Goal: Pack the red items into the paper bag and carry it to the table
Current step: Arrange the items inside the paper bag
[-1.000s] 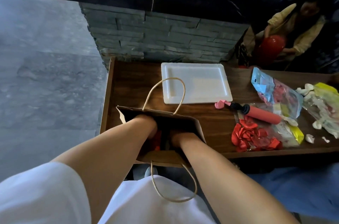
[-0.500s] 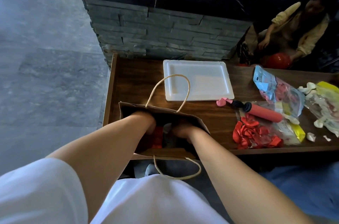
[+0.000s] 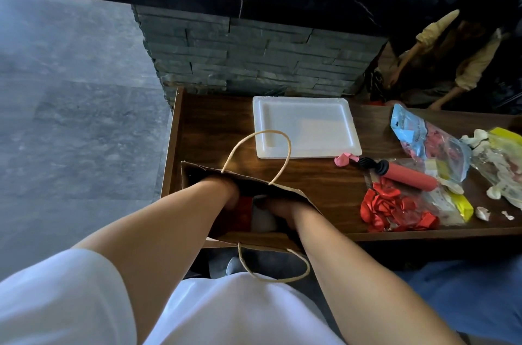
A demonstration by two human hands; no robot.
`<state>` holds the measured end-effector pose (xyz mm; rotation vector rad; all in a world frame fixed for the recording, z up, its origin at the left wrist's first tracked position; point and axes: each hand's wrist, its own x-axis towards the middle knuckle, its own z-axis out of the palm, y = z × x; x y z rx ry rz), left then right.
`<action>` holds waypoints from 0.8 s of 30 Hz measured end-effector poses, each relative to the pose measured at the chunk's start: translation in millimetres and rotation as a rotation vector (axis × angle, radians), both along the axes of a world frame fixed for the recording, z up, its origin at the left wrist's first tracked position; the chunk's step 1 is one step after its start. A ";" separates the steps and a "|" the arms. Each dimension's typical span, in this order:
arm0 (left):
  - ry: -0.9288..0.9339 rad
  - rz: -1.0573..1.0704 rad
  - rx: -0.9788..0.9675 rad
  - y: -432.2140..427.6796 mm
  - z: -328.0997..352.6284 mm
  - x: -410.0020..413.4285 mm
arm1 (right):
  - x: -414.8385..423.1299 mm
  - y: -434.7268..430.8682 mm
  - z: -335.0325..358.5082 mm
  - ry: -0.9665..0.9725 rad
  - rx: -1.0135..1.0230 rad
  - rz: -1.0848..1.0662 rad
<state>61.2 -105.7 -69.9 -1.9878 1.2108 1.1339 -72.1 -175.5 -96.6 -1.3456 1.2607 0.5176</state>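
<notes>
Since the earlier frame the right hand (image 3: 278, 207) has risen slightly inside the paper bag (image 3: 293, 195) at the table (image 3: 324, 181) near edge; the left hand (image 3: 226, 189) stays deep. Their grips are hidden. Something red lies inside; right, red balloons (image 3: 392, 209) and pump (image 3: 406, 176) remain unpacked.

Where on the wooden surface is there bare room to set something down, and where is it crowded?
Bare wood lies between the paper bag and the white tray, along the surface's left edge beside the tray, and between the bag and the red balloons. The right end is crowded: red pump, balloon packets, loose scraps.
</notes>
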 end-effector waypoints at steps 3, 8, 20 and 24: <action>0.006 0.033 0.000 1.2 2.2 1.0 | 1.9 -2.6 -4.5 0.054 -0.121 0.058; 0.023 0.088 -0.024 5.2 1.0 1.9 | -0.5 -12.6 -6.3 0.026 -0.106 -0.119; 0.148 0.040 0.172 -6.7 15.3 -0.2 | 13.8 -5.1 52.6 0.217 -0.374 0.632; 0.168 0.038 -0.308 5.2 54.0 2.7 | -39.9 -18.1 119.0 -0.104 -0.457 0.467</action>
